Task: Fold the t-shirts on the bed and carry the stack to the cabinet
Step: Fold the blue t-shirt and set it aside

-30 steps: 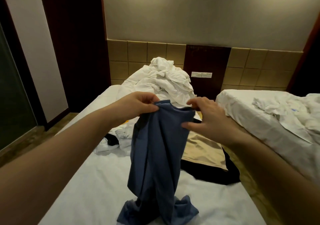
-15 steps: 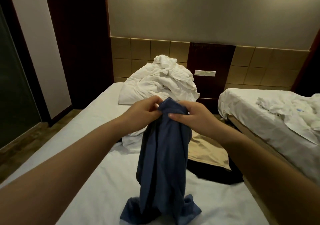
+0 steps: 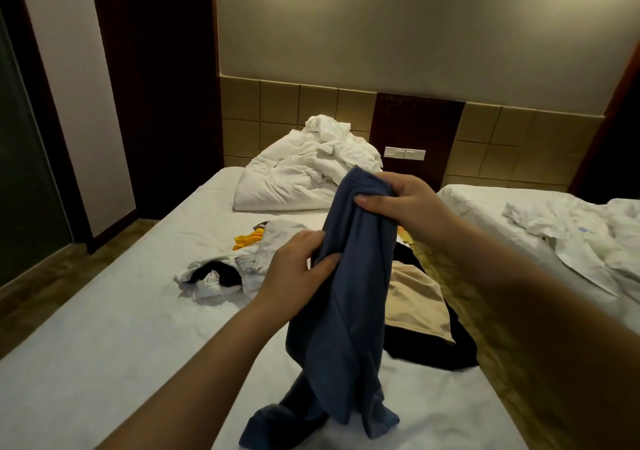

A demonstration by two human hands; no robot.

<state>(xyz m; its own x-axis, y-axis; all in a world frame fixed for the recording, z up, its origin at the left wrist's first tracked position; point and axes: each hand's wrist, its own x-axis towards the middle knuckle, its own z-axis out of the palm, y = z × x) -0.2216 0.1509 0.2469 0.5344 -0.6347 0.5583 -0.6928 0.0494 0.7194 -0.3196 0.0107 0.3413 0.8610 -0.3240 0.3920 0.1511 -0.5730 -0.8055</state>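
While the blue t-shirt (image 3: 346,294) is hanging in a bunched column over the bed (image 3: 121,328), its lower end is pooling on the white sheet close to the person. The right hand (image 3: 398,204) is gripping the gathered top edge, fingers and thumb curling round the cloth. The left hand (image 3: 294,269) is pinching the shirt's left side partway down. A second ago it was sitting at the top edge beside the right hand, so it has been sliding down the fabric. I judge the person is hunting for a side seam or hem to spread the shirt flat, so folding of this piece is only beginning. Just behind the shirt a beige garment (image 3: 412,297) is lying on a black garment (image 3: 450,349) at the bed's right edge. To the left a crumpled white heap (image 3: 249,259) is waiting, with a yellow piece (image 3: 247,238) beside it. Farther back a rumpled duvet (image 3: 304,176) is sitting near the headboard, and a second bed (image 3: 485,207) is standing to the right.
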